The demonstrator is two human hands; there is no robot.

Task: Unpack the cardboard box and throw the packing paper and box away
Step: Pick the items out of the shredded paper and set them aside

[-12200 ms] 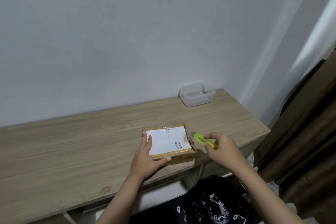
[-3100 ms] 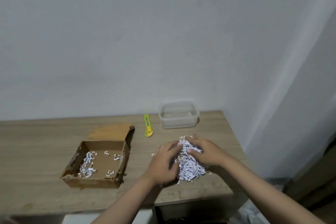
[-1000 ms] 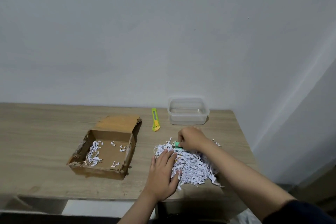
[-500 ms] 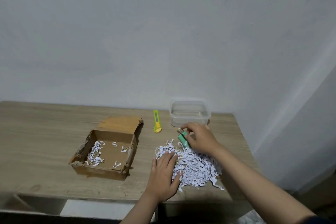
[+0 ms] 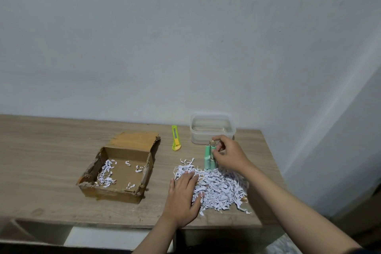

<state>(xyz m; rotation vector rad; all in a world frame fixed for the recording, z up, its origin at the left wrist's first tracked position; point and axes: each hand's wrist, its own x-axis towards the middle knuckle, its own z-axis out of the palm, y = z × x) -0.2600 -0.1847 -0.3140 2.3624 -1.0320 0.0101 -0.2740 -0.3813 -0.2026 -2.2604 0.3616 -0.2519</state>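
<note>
The shredded paper (image 5: 216, 187) lay near the desk's (image 5: 51, 150) front edge, light and loose, best scooped from both sides, while the left hand (image 5: 183, 198) pressed flat and open on it and the right hand (image 5: 228, 155) pinched 2 green tubes (image 5: 208, 158).

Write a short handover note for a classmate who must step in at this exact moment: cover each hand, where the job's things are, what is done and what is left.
Left hand: flat on the shredded packing paper, holding nothing.
Right hand: fingers closed on the small green items, beside the clear plastic container.
Cardboard box: open on the wooden desk, left of the pile, a few paper shreds inside.
Yellow-green utility knife: lying between box and container.
Done: box opened, most paper out, contents found.
Left: set the green items aside, gather all the paper, bin the paper and box. No bin is in view.
</note>
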